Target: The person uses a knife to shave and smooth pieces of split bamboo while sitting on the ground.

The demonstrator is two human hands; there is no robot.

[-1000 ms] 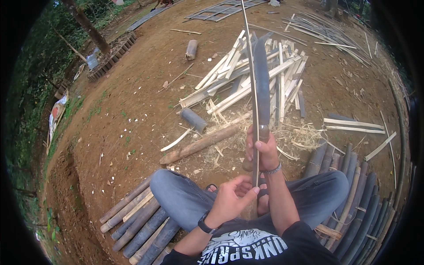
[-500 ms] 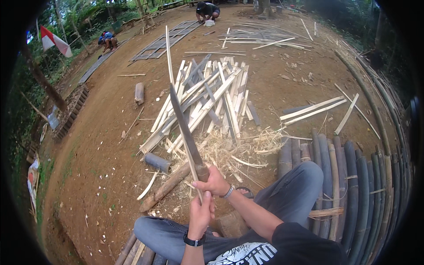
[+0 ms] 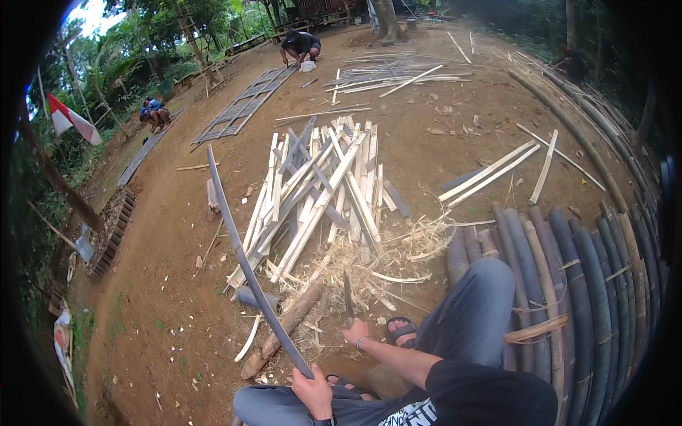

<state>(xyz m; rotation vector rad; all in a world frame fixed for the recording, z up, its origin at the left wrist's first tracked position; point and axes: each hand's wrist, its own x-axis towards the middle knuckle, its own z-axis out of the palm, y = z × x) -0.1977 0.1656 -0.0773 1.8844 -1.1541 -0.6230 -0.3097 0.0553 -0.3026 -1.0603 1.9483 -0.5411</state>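
My left hand is closed round the lower end of a long bamboo strip. The strip slants up and away to the left, bowed, its dark grey skin showing. To the right of it, my right hand grips a machete. Its blade points away from me, seen nearly end-on, apart from the strip; the fingers hide its handle. Curled pale shavings lie on the ground just beyond the blade. Behind them is a heap of split bamboo strips, some pale, some dark.
A log lies before my left hand, with a short bamboo piece beside it. Whole bamboo poles are stacked at my right. Farther off, a person crouches by a bamboo lattice; another person bends at the left.
The strip has swung left and turned from its pale edge to its dark face. My right hand with the machete has moved down and right, off the strip. My left hand has dropped lower.
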